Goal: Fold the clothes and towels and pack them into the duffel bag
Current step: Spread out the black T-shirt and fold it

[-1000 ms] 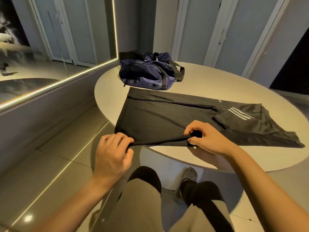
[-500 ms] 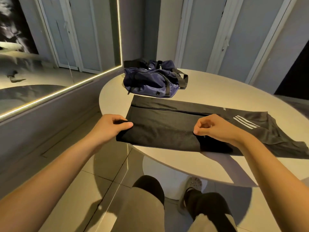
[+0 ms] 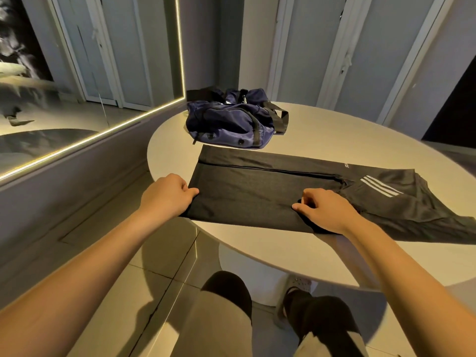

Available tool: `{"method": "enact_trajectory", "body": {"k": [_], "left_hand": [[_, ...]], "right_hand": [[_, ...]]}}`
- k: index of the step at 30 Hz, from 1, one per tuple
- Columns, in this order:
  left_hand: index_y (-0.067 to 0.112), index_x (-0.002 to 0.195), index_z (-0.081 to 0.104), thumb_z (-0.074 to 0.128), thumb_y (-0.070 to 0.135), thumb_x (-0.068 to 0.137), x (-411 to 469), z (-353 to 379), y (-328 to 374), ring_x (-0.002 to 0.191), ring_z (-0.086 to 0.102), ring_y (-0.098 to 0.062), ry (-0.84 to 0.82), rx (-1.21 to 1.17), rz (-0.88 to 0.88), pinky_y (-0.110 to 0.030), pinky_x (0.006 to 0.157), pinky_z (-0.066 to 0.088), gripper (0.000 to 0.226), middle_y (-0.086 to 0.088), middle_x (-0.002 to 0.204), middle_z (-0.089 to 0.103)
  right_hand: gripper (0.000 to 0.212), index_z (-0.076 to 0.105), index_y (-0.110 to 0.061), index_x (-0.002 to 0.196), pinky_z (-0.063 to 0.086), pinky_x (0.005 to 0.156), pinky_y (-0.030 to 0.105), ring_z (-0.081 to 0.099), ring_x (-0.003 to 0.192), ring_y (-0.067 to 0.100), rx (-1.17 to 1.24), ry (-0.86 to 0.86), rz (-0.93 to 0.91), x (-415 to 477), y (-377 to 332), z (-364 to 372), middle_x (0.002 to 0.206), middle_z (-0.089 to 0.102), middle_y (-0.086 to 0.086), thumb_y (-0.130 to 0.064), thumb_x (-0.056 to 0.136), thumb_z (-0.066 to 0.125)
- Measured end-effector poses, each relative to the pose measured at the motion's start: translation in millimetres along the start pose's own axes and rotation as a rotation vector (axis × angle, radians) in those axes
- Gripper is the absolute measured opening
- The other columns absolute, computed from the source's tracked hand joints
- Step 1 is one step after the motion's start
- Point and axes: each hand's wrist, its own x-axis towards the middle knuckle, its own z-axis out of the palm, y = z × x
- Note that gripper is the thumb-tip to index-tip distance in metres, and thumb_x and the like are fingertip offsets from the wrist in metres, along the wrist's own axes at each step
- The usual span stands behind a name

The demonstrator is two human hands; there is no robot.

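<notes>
Black garment [image 3: 257, 191] lies flat on the round table [image 3: 334, 130], folded lengthwise. Left hand [image 3: 167, 197] pinches its end edge, and right hand [image 3: 324, 210] pinches the near edge midway, fingers curled, apparently to keep the fold taut. Duffel bag [image 3: 231, 122] sits beyond both grips.

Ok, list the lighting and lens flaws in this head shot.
Head view: the light strip glares warm and streaks across the floor; head view: the table throws a broad shadow below; head view: the wide lens bows the door frames; head view: the black garment is dim and shows little detail.
</notes>
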Motion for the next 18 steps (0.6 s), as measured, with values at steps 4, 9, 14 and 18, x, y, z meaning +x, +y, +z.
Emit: {"method": "enact_trajectory", "body": {"k": [4,9,14,18], "left_hand": [[0.014,0.077,0.065,0.064,0.049,0.095,0.5,-8.1,5.6,0.067,0.064,-0.022,-0.01,0.241,0.014,-0.04,0.073,0.06,0.04,-0.003,0.069,0.065],[0.019,0.119,0.062,0.061,0.052,0.095,-5.8,1.4,47.7,0.097,0.064,-0.027,0.15,0.258,0.291,-0.043,0.085,0.055,0.041,-0.004,0.111,0.066],[0.022,0.137,0.059,0.051,0.059,0.099,-4.3,42.4,123.4,0.124,0.054,-0.023,-0.078,0.105,0.508,-0.044,0.104,0.047,0.053,-0.001,0.135,0.059],[0.03,0.157,0.037,0.03,0.078,0.095,-2.3,83.3,171.6,0.153,0.022,-0.023,-0.265,0.213,0.638,-0.048,0.124,0.019,0.079,-0.003,0.165,0.029]], "right_hand": [[0.04,0.053,-0.026,0.085,0.051,0.066,0.036,0.058,0.074,0.014,-0.065,0.014,0.031,-1.0,-0.3,-3.3,0.079,0.062,-0.006,-0.066,0.094,0.053],[0.032,0.053,-0.023,0.084,0.047,0.063,0.036,0.057,0.071,0.015,-0.006,0.161,0.025,-11.2,7.2,-21.7,0.076,0.06,-0.005,-0.05,0.102,0.05],[0.008,0.061,-0.023,0.1,0.048,0.07,0.037,0.06,0.081,0.017,0.134,0.327,0.135,-21.2,59.5,-48.6,0.086,0.062,-0.009,-0.029,0.101,0.056],[0.014,0.068,-0.017,0.108,0.052,0.08,0.037,0.062,0.091,0.021,0.237,0.434,0.329,-26.8,122.6,-72.0,0.1,0.07,0.002,-0.023,0.1,0.058]]}}
